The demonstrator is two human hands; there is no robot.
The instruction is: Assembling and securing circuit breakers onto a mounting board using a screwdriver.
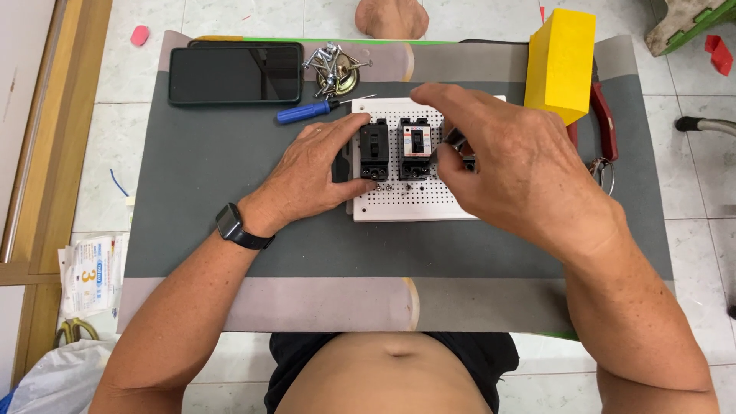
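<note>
A white perforated board [414, 201] lies on a grey mat [207, 176]. Two black circuit breakers stand side by side on it: the left breaker [374, 149] and the right breaker [415, 146]. My left hand [314, 172] rests on the board's left edge, its fingers pressing against the left breaker. My right hand [506, 165] hovers over the board's right side, thumb and fingers pinching a small dark metal part [455, 139] next to the right breaker. Most of that part is hidden by my fingers.
A dark phone [234, 74] lies at the mat's back left. A blue-handled screwdriver [307, 112] and a round dish of screws [336, 67] sit behind the board. A yellow block [561, 63] and red-handled pliers [606, 123] are at the right.
</note>
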